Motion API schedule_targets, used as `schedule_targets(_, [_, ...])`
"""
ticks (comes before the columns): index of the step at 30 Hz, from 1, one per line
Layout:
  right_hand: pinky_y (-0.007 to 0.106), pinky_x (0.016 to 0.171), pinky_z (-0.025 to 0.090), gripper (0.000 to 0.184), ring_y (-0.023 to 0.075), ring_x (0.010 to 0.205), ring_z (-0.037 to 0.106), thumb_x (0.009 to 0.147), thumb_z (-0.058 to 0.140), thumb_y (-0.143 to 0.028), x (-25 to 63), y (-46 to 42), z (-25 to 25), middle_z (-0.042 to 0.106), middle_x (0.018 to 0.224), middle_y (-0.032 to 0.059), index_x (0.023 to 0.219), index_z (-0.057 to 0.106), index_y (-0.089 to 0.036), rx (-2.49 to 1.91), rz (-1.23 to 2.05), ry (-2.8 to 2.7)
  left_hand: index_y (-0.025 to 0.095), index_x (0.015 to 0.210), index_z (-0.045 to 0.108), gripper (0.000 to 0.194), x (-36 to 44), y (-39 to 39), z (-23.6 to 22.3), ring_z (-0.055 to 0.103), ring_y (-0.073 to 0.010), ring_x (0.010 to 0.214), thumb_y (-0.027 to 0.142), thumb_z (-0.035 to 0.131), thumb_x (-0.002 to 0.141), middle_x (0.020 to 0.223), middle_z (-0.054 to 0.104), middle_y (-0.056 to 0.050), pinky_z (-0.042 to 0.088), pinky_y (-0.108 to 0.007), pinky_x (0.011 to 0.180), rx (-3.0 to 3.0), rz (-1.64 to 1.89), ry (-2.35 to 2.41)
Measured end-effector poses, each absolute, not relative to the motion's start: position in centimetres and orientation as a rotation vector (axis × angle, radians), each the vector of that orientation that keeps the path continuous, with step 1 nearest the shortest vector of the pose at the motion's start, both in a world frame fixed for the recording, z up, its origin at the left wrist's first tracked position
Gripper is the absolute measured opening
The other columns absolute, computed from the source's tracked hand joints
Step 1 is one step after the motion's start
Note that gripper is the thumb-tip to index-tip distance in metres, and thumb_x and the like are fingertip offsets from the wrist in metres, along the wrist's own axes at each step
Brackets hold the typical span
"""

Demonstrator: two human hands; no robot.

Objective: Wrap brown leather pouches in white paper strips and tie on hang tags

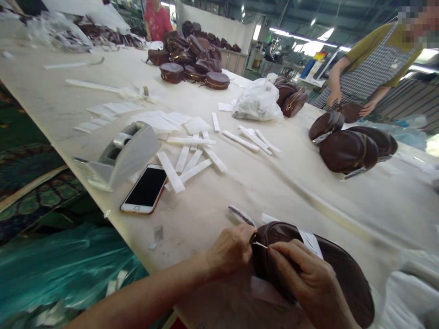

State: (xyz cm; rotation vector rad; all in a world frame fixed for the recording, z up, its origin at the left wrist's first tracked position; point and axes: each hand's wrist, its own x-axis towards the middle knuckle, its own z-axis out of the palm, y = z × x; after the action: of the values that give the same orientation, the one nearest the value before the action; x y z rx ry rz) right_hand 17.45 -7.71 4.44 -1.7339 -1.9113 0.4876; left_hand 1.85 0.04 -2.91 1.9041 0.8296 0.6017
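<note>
A dark brown leather bag [343, 269] lies on the table right in front of me, with a white wrap band [310, 242] across it. My left hand [235, 246] is closed at the bag's left end, its fingertips pinching a small dark part there. Between the thumb and fingers of my right hand [308, 274] is a thin white stick [261, 245], whose far tip reaches to the left fingertips. Whether that tip touches the dark part I cannot tell. Just beyond my left hand lies a small clear plastic-wrapped piece [242, 214].
Left of my hands are a phone [146, 189], a tape dispenser [125, 153] and loose white strips [194, 160]. More brown bags [346, 148] stand at the right, near a co-worker's hands [334, 97]. Farther back are a bag pile [192, 57] and a white plastic bag [257, 100].
</note>
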Motion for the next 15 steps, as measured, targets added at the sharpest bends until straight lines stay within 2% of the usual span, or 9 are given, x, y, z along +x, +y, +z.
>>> schedule_targets(6, [0.019, 0.057, 0.045, 0.021, 0.0111, 0.062, 0.06, 0.09, 0.046, -0.028, 17.3, -6.9, 4.2, 0.061, 0.073, 0.0014, 0.085, 0.065, -0.021, -1.798, 0.361, -2.023, 0.013, 0.088, 0.064, 0.027, 1.8, 1.1, -3.4, 0.06, -0.0138, 0.073, 0.006, 0.044, 0.072, 0.08, 0.067, -0.003, 0.046, -0.02, 0.067, 1.698, 0.63, 0.84])
schedule_targets(15, [0.025, 0.051, 0.031, 0.033, 0.0108, 0.053, 0.053, 0.092, 0.037, -0.021, 15.5, -5.6, 3.5, 0.058, 0.064, 0.0011, 0.071, 0.063, -0.019, -1.738, -0.129, -2.283, 0.014, 0.086, 0.065, 0.022, 1.8, 1.6, -3.4, 0.058, -0.0132, 0.073, 0.009, 0.048, 0.072, 0.077, 0.065, 0.0, 0.044, -0.02, 0.069, 1.478, 0.619, 0.839])
